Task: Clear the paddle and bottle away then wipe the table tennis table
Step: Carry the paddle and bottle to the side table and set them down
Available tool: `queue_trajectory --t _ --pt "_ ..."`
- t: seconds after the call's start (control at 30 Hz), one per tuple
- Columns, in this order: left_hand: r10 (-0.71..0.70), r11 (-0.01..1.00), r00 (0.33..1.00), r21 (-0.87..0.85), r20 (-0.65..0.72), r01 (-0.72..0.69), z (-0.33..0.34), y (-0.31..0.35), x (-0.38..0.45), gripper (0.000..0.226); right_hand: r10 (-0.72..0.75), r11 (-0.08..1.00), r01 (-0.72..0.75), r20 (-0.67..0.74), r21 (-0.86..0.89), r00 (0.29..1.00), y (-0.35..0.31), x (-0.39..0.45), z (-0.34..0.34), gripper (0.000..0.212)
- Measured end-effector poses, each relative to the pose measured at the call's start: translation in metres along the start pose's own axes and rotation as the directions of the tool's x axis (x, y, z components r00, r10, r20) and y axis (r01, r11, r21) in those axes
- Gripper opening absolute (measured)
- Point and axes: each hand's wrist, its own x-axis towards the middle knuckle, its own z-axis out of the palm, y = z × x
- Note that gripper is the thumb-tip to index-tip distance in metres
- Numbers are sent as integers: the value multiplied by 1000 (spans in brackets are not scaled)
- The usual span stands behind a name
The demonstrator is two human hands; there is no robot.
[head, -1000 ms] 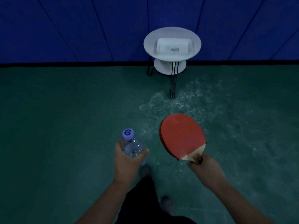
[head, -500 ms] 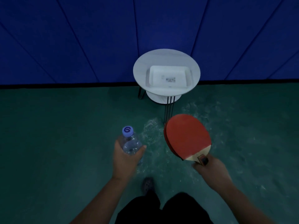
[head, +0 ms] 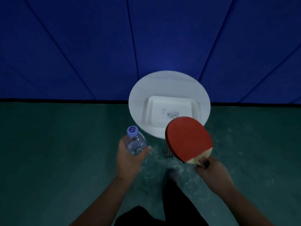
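Observation:
My left hand grips a clear plastic bottle with a purple cap, held upright over the green floor. My right hand holds a red paddle by its wooden handle, the blade tilted up and overlapping the near edge of a round white side table. A white rectangular tray rests on that table top, partly hidden by the paddle. The table tennis table is out of view.
A blue padded wall stands right behind the side table. The green floor is scuffed pale around the table's thin metal legs. My dark trousers and one foot show at the bottom.
The side table and tray have grown larger and come closer as I walked toward them. Both hands kept their hold, and the paddle now overlaps the table's near edge.

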Motion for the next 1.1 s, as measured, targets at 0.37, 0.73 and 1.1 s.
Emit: queue_trajectory --t 0.37,0.73,1.1 --pt "8 1000 1000 -11 25 -7 117 17 184 60 -10 997 16 78 -77 997 -74 217 -61 25" --pt "14 987 1000 162 13 -16 219 3 355 71 -56 981 77 123 -176 991 -134 429 -68 26" --pt "-168 941 943 237 -288 240 302 -65 439 74 -211 922 275 241 -274 947 -163 627 -10 18"
